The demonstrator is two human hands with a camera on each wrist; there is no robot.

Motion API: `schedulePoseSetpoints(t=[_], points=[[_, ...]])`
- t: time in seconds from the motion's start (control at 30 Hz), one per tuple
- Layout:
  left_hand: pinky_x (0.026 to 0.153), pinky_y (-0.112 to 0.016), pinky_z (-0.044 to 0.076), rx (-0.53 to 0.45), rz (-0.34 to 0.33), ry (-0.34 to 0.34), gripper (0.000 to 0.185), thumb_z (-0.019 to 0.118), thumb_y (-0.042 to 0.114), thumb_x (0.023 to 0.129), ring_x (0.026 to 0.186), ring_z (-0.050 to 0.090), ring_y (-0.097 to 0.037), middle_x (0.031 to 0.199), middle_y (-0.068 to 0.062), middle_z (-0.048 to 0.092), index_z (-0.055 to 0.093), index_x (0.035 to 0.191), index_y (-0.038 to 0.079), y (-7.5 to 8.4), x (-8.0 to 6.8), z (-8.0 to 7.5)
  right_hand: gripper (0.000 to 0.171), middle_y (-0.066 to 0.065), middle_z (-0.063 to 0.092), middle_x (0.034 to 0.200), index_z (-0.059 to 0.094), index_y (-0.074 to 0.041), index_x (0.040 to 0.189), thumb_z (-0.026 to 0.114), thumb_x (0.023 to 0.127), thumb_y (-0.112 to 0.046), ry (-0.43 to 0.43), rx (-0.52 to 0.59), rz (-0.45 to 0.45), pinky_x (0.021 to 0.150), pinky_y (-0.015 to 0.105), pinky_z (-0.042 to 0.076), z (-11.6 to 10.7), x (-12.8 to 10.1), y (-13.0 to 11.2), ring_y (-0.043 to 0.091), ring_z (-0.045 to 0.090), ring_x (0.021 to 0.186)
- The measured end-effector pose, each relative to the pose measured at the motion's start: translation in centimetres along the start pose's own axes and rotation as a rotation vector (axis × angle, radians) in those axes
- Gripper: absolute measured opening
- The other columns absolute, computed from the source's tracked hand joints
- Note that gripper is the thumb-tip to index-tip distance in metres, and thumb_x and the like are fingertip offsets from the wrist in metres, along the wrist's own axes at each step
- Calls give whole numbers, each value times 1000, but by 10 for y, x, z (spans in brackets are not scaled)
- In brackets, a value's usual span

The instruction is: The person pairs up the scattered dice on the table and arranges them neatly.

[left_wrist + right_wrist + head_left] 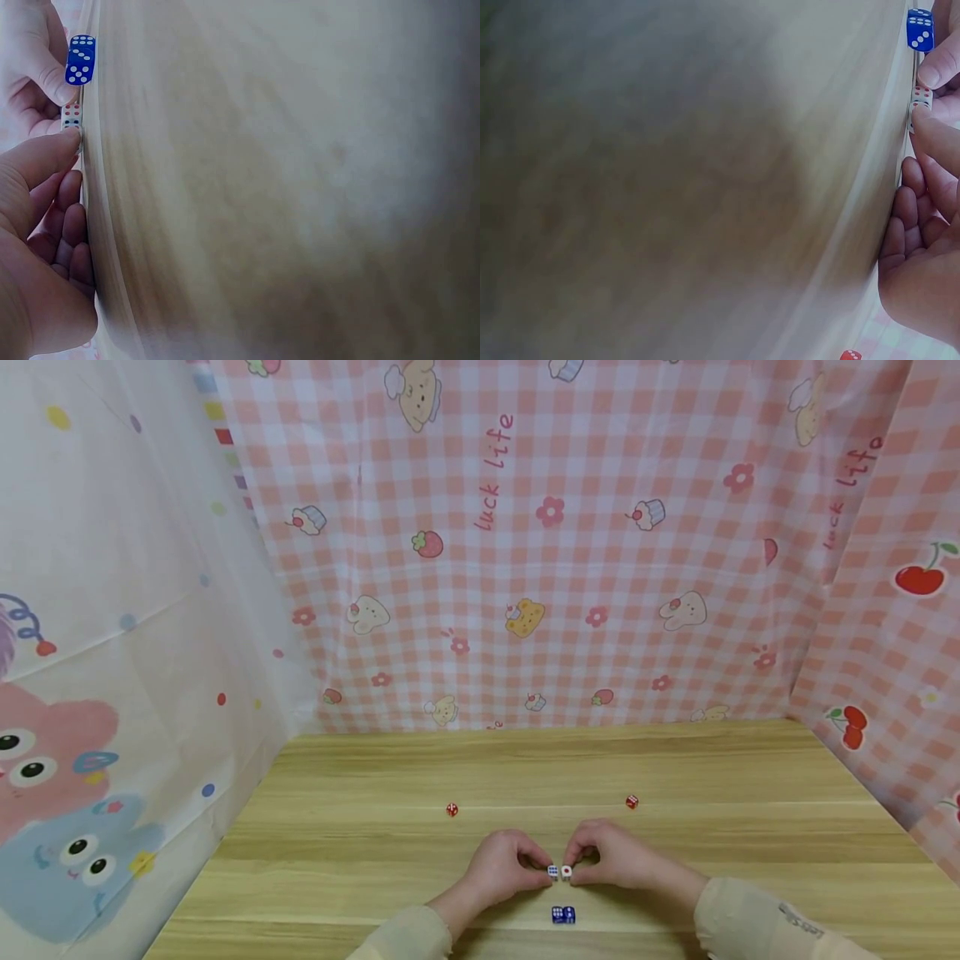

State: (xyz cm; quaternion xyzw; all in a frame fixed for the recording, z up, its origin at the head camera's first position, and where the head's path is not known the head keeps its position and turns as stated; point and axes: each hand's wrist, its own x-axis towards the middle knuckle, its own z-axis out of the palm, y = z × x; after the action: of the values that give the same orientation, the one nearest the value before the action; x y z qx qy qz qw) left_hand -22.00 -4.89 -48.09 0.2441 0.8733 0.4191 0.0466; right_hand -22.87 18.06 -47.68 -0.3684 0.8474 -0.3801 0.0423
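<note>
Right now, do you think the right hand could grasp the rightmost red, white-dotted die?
Probably not yet: the right hand pinches a white cubic die, though nothing visible blocks the red die.

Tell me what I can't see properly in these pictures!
Head view: the outer sides of the two white dice, covered by the fingers of the left hand and right hand.
Head view: the exact dots on the left red die, too small.
Right wrist view: the lower part of a red die, cut off by the bottom edge.
Left wrist view: the wood grain across much of the table, blurred.
</note>
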Motion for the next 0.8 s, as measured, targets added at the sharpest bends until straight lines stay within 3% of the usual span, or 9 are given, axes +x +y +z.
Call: schedulePoseSetpoints(t=[0.8], points=[[71, -19, 45, -2, 16, -3, 15, 88, 12, 71, 74, 56, 1, 79, 13, 68, 79, 84, 13, 1, -1, -2, 14, -13, 60, 85, 72, -17, 83, 84, 78, -19, 10, 17, 30, 75, 25, 43, 2, 2, 0, 5, 50, 83]])
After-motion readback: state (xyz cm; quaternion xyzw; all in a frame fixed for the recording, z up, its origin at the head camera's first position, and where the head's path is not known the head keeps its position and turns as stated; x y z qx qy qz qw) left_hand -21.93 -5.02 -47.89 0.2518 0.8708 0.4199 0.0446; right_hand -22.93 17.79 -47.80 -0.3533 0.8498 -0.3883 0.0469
